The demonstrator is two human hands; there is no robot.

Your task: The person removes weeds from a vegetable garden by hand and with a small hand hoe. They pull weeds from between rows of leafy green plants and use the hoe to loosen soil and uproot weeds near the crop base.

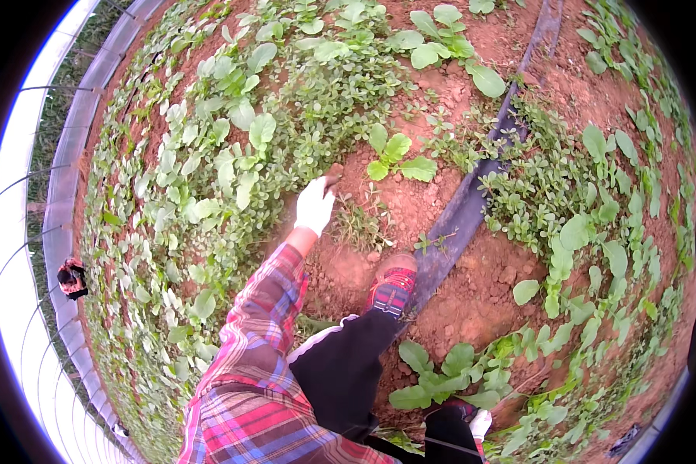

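Note:
My left hand (316, 203), in a white glove with soil-brown fingertips, reaches down to the bare red soil at the edge of a dense patch of low, small-leaved weeds (342, 87). Whether its fingers hold anything cannot be made out. Just right of it grows a young broad-leaved seedling (395, 152). A loose clump of wilted weeds (359, 223) lies below the fingers. My right hand (480, 424), also white-gloved, shows only partly at the bottom, beside my dark trouser leg and a leafy plant (441, 377). Its fingers are hidden.
A flat black irrigation hose (464, 211) runs diagonally over the soil, past my red plaid shoe (395, 281). More weeds (533, 180) and leafy crops (580, 238) grow to the right. Another person (72, 278) is far left, near the greenhouse's plastic side wall (64, 174).

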